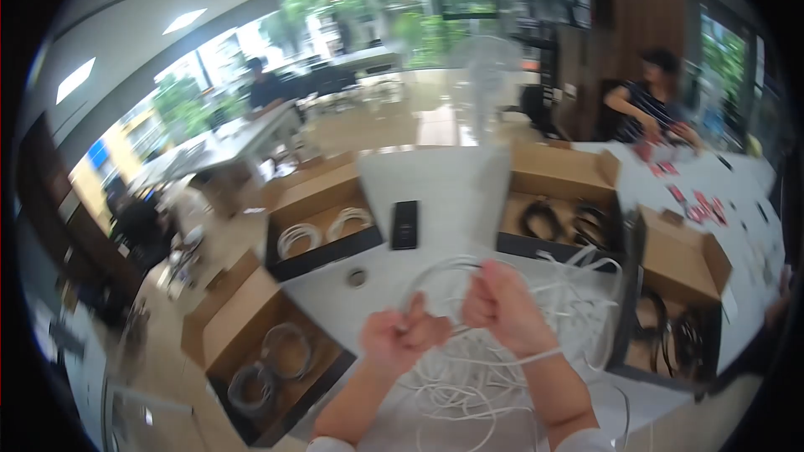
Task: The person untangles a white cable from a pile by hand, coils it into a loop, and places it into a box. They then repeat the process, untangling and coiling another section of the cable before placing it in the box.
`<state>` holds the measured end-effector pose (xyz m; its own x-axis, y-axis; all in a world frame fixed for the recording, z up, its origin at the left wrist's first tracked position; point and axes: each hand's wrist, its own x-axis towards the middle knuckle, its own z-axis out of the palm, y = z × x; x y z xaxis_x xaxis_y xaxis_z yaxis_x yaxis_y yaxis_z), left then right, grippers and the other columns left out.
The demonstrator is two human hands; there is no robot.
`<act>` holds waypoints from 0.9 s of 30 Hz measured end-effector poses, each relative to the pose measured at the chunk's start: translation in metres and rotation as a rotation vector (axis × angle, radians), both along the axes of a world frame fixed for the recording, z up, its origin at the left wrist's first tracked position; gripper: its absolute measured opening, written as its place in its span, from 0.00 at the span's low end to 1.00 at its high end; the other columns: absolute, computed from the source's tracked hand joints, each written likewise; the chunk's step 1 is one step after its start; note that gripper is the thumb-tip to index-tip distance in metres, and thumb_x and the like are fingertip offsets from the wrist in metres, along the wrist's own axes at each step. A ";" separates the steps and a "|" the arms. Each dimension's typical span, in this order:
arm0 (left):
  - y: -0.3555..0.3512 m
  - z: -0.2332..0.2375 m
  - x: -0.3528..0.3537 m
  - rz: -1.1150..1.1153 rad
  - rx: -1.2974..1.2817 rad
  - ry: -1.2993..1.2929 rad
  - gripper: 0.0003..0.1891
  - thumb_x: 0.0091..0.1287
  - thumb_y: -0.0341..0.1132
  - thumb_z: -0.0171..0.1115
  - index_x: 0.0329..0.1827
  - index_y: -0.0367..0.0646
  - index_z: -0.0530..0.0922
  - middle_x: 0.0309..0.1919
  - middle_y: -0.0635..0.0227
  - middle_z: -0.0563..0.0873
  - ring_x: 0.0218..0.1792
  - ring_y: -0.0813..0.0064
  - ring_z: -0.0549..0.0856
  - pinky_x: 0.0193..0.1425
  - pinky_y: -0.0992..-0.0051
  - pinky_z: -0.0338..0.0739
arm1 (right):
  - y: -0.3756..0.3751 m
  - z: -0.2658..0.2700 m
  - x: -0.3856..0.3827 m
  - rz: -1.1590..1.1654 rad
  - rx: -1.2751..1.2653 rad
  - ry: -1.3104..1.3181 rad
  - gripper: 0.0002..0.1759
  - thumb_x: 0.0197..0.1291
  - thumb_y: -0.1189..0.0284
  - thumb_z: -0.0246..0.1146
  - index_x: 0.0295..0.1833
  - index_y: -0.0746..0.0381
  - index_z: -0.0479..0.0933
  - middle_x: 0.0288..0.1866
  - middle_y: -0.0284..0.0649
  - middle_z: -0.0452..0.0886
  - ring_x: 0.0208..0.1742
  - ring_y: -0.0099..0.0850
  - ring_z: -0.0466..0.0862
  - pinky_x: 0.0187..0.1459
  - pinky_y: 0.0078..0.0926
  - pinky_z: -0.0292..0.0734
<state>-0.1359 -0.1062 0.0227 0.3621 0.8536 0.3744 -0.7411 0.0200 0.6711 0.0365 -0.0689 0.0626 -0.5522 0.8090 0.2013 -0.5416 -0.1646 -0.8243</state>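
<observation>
Between my two hands is a partly coiled cable [437, 269], white or light grey, its loop arching above the fingers. My left hand [404, 338] is curled on the loop's left side, the index finger raised against it. Higher and to the right, my right hand [505, 308] pinches the loop's upper right. A loose tangle of white cable [465, 398] lies on the white table [339, 285] beneath and right of both hands. One strand crosses in front of my right wrist. The hands are slightly blurred.
Open boxes stand around me: one with grey coils [280, 372], one with white coils [325, 255], two with black cables [553, 238] [662, 343]. A black phone [404, 225] lies ahead. A person [649, 109] sits at the right table with red items [703, 208].
</observation>
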 end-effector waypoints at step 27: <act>0.018 0.036 -0.008 0.241 -0.246 -0.309 0.19 0.75 0.50 0.44 0.25 0.54 0.63 0.11 0.82 0.50 0.13 0.84 0.50 0.26 0.77 0.54 | 0.028 -0.024 -0.005 0.016 0.081 -0.092 0.32 0.72 0.56 0.50 0.73 0.64 0.56 0.60 0.47 0.75 0.60 0.38 0.76 0.59 0.38 0.72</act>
<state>-0.1439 -0.0878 0.0582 0.0459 0.9767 0.2096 -0.9089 -0.0462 0.4145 0.0313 -0.0412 0.0390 -0.5843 0.7829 0.2139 -0.4612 -0.1034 -0.8813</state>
